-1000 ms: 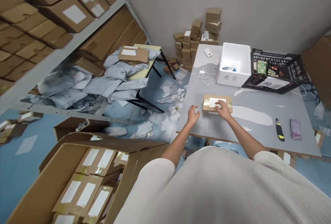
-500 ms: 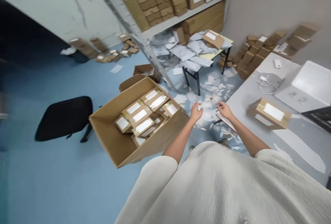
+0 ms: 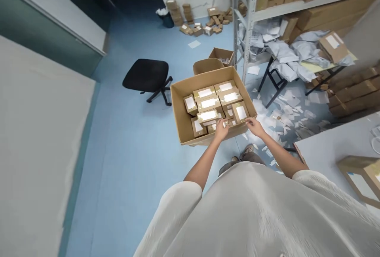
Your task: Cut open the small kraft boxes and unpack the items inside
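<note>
Below me a large open cardboard carton [image 3: 184,128] holds several small brown boxes [image 3: 208,102] with white labels. My left hand [image 3: 221,129] is over the carton's near rim, its fingers curved and thumb apart, with no held object visible. At the carton's near right corner is my right hand [image 3: 254,126], fingers pinched together; whether anything thin is between them I cannot make out. Just left of those fingertips a small labelled box [image 3: 240,112] sits tilted on the others. Contact between the hands and the carton is unclear.
A black office chair [image 3: 147,74] stands left of the carton. Paper scraps [image 3: 283,108] litter the floor on the right. A grey table [image 3: 335,140] with a taped box [image 3: 360,178] is at right. Behind are a metal shelf [image 3: 252,16] and a small table piled with grey mailer bags [image 3: 283,53].
My view has turned left, so the carton now lies in front of my hands and the grey table has shifted right. Both hands have come over the carton's near edge.
</note>
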`<state>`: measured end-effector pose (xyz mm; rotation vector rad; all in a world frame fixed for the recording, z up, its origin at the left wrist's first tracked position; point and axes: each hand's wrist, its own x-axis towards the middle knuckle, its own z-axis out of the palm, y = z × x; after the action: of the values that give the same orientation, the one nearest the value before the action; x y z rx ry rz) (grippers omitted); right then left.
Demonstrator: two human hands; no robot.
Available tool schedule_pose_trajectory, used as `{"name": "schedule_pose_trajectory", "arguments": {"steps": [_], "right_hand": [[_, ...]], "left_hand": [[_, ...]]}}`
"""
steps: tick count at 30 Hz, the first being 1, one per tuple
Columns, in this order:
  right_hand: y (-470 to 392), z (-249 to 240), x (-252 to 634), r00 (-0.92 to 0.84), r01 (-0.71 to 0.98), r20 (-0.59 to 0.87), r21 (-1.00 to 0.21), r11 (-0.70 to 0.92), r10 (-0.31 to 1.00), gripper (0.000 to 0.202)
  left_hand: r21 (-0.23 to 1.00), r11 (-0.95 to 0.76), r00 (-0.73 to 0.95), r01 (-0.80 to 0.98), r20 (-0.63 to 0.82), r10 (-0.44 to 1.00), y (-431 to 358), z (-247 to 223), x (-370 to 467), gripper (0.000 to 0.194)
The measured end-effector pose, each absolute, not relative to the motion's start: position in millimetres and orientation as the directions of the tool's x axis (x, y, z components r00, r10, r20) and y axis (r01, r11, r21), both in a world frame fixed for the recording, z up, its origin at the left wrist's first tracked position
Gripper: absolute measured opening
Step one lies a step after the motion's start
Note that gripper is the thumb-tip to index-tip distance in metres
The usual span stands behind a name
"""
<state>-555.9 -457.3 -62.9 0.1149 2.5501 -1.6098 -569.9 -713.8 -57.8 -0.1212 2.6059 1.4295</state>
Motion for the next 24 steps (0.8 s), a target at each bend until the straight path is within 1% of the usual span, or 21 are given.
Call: {"name": "schedule_pose_trajectory", "arguments": {"steps": [8,14,19,24], "right_hand": [[-501.0,-93.8,-627.6,-0.962,0.126,-0.217,-0.891,0.437,-0.165,0.031],[-531.1,-123.6,-673.5,-0.915,0.177,-0.305,-0.891,0.418,-0.265,0.028],[-548.7,-148.9,-697.7,-0.882,0.232,-0.371,-0.879,0.417,-0.292,0.029],[-564.6,-175.5,-711.9,-0.866,0.280,-0.411,-0.871,0.404,-0.286,0.027]], "left_hand": [[0.815,0.477,-0.945,-0.328,-0.283,-0.167,-762.7,-78.4,-588.2,0.030],[0.787,0.440,-0.901,-0.432,-0.351,-0.256,-781.7,-94.7,-611.6,0.029],[0.774,0.411,-0.869,-0.482,-0.362,-0.338,-800.8,-117.4,-616.6,0.028],[0.744,0.363,-0.808,-0.561,-0.397,-0.435,-832.5,-140.8,-612.9,0.028]]}}
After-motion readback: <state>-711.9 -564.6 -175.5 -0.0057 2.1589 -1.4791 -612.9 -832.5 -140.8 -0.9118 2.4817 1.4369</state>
